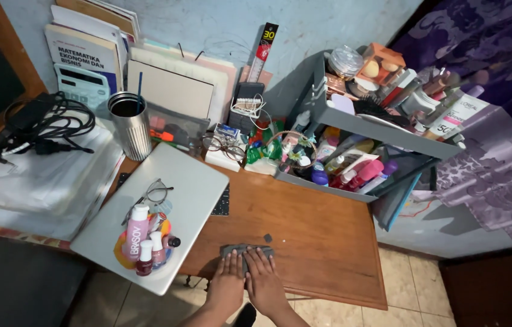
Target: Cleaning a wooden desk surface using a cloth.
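A grey cloth (246, 250) is pressed flat on the wooden desk (316, 230) under the left hand (227, 283) and right hand (264, 282), fingers spread open. Wiping appears under way; a sweep across the bare wood, clear of the laptop (165, 212), would be called for.

Single head view, worn camera, looking steeply down and forward from above the wooden desk (304, 224) toward the wall behind it. Both hands sit low at bottom centre, close under the lens: left hand (227, 284), right hand (263, 283), forearms running out of frame at the bottom edge. Wide field: beyond the hands the desk's far clutter and wall, left of them a closed laptop (189, 194), right of them the desk edge, floor tiles (413, 284) and purple curtain (498, 157). Slightly tilted horizon. No second view to overlap.
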